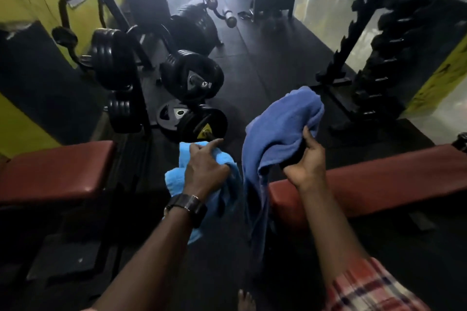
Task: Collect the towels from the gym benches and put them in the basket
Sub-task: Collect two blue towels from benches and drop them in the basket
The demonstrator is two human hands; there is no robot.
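My left hand (206,165) grips a light blue towel (177,179) in the gap between two red benches; its index finger points forward. The towel hangs down past my wrist with the watch. My right hand (307,160) grips a darker blue towel (280,121), lifted above the left end of the right red bench (379,182); the cloth bunches above my hand and drapes down toward the floor. The left red bench (55,169) has no towel on it. No basket is in view.
Black weight plates on a rack (116,63) and loose plates (192,118) lie ahead on the dark rubber floor. A dumbbell rack (374,53) stands at the right. Yellow walls flank both sides. An aisle of dark floor runs forward between the plates and the rack. My bare foot (246,300) shows below.
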